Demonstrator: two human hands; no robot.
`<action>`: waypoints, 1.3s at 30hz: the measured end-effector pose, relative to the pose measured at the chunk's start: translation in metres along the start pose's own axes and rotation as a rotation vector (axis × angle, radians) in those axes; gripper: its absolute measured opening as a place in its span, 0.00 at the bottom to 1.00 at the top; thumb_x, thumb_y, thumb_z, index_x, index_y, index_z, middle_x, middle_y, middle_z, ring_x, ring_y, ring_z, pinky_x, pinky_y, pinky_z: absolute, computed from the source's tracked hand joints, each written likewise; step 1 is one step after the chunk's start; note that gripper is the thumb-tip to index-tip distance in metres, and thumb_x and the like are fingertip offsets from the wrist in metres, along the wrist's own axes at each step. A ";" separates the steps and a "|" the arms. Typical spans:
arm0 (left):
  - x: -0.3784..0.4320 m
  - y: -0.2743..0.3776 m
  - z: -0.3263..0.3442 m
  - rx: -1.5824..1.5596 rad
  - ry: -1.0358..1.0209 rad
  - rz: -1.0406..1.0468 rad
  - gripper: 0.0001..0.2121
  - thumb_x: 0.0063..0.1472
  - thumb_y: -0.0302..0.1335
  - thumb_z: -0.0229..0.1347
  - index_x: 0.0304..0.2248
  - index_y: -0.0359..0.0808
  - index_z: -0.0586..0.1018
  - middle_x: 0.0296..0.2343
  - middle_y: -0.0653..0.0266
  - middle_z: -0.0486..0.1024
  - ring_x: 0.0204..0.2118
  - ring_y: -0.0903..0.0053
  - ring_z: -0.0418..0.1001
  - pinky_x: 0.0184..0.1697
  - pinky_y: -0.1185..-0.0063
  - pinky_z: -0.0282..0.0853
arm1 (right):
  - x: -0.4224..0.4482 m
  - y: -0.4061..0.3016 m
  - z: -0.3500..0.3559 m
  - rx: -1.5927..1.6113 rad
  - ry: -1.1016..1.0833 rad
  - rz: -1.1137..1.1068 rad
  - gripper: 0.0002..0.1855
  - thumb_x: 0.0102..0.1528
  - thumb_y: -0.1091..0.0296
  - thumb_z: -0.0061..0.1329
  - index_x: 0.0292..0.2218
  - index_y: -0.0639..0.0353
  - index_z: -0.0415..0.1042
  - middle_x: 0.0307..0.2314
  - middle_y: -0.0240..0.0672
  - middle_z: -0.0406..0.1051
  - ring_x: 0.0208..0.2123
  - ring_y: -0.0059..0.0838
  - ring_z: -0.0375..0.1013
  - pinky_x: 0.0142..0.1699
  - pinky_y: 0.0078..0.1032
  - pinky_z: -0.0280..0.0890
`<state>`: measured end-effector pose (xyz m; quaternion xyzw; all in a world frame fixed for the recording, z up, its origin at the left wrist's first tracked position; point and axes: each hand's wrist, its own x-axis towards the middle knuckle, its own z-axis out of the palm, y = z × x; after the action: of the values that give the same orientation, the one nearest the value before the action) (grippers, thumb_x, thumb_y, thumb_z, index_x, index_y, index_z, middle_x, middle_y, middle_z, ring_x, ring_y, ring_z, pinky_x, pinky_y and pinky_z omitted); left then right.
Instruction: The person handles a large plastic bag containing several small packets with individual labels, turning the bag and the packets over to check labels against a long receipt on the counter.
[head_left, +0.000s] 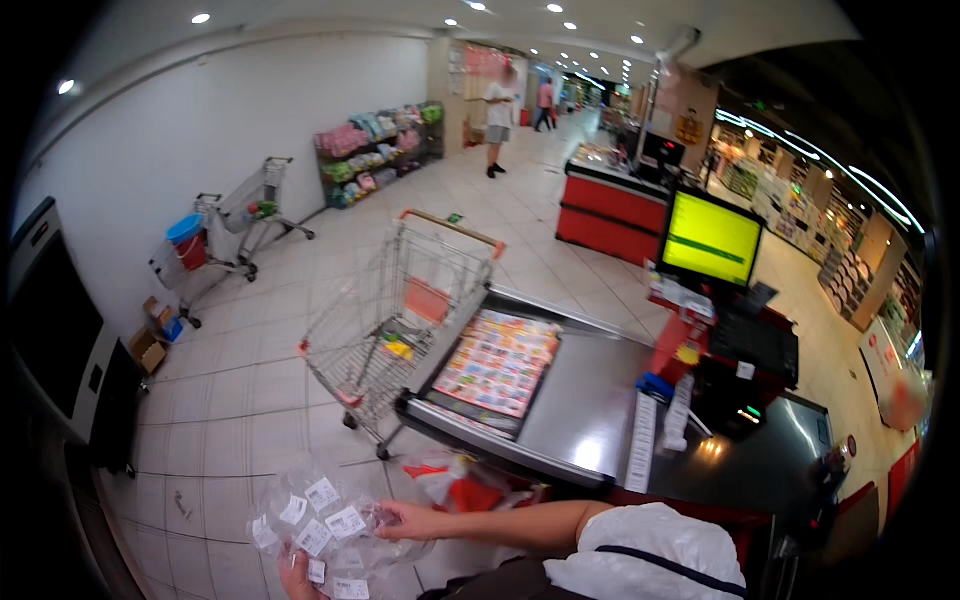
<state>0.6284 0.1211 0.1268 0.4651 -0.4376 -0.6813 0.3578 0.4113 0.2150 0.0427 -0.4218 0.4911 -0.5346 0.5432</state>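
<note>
A crumpled clear plastic bag or sheet (352, 559) bears several white barcode labels (313, 537), and both hands hold it low in the view. My left hand (298, 576) grips its lower left side, with part of the hand cut off by the picture's bottom edge. At its right side, the fingers of my right hand (405, 520) pinch the plastic. My right arm reaches across from a white sleeve (652, 551). Whether the plastic is one piece or several cannot be made out.
A metal checkout counter (574, 405) stands ahead, carrying a printed flyer (499, 360) and a lit monitor (712, 236). Beside it is a wire shopping cart (375, 330). Red and white bags (469, 484) lie below the counter. A person (499, 112) stands farther off near stocked shelves (379, 154).
</note>
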 end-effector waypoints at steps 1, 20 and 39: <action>0.015 0.014 -0.018 -0.004 0.005 0.019 0.24 0.53 0.25 0.50 0.50 0.29 0.61 0.44 0.57 0.64 0.46 0.73 0.62 0.47 0.75 0.59 | 0.025 -0.005 0.017 -0.007 -0.012 -0.015 0.22 0.51 0.61 0.48 0.44 0.61 0.59 0.29 0.30 0.65 0.27 0.17 0.65 0.29 0.17 0.64; 0.405 0.123 -0.030 -0.249 -0.389 -0.059 0.18 0.51 0.19 0.52 0.42 0.29 0.65 0.34 0.62 0.70 0.34 0.76 0.70 0.38 0.80 0.67 | 0.393 -0.086 -0.038 0.164 0.430 -0.039 0.16 0.53 0.69 0.44 0.43 0.62 0.59 0.27 0.31 0.66 0.25 0.17 0.67 0.26 0.17 0.66; 0.881 0.235 0.127 0.188 -0.790 -0.200 0.14 0.51 0.19 0.51 0.39 0.29 0.67 0.30 0.61 0.72 0.32 0.75 0.72 0.36 0.79 0.68 | 0.727 -0.119 -0.245 0.385 0.790 -0.026 0.18 0.53 0.67 0.44 0.45 0.60 0.59 0.27 0.33 0.68 0.24 0.20 0.68 0.26 0.16 0.62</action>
<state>0.2527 -0.7182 0.0862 0.2389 -0.5542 -0.7958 0.0504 0.1115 -0.5006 0.0596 -0.0824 0.5472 -0.7434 0.3756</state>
